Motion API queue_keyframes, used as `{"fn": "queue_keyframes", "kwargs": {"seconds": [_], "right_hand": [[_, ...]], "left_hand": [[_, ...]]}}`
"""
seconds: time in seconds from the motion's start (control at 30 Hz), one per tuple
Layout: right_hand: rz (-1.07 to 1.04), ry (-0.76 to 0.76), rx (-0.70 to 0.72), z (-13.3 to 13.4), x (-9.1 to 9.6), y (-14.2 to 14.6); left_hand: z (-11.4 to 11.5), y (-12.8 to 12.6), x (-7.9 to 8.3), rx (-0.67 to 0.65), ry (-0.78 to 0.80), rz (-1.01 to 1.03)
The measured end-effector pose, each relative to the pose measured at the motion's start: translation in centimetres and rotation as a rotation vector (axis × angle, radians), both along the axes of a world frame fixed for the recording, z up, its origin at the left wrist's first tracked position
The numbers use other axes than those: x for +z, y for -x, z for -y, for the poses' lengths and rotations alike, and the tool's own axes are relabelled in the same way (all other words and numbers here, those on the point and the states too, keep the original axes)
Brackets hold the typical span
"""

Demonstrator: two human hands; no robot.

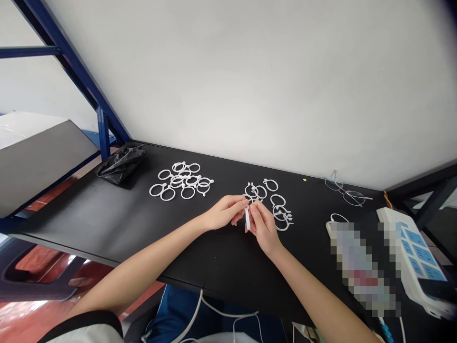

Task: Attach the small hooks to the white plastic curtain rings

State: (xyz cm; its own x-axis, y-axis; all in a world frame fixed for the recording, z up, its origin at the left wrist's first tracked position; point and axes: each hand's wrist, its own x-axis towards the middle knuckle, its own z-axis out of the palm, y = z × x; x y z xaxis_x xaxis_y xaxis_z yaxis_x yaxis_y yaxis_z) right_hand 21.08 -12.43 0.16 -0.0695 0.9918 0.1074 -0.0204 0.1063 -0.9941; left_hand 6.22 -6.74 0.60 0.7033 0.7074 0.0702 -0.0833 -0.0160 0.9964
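A white plastic ring (247, 219), seen nearly edge-on, is pinched between my two hands above the black table. My left hand (228, 210) grips its top near the clasp, thumb against the fingers. From the other side, my right hand (262, 224) holds the same ring with thumb and fingertips. Just beyond my hands lies a loose group of white rings (277, 201), several with small prongs at open ends. Further left is a second pile of white rings (187, 192), which look mostly closed. Fingers hide part of the held ring's clasp.
A crumpled black plastic bag (122, 164) sits at the table's far left. Eyeglasses (348, 191), a blurred-out phone-like object (360, 267) with a cable, and a white power strip (410, 257) are on the right. A white wall (250, 95) rises behind the black table (117, 214).
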Motion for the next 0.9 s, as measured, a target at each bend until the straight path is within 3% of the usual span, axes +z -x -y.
{"fn": "queue_keyframes", "kwargs": {"seconds": [0.37, 0.9], "right_hand": [[0.041, -0.003, 0.019, -0.1, -0.8, -0.2], [0.024, 0.008, -0.018, -0.1, -1.0, -0.2]], "left_hand": [[-0.4, 0.1, 0.6, 0.104, 0.090, 0.047], [-0.4, 0.3, 0.6, 0.063, 0.046, 0.073]]}}
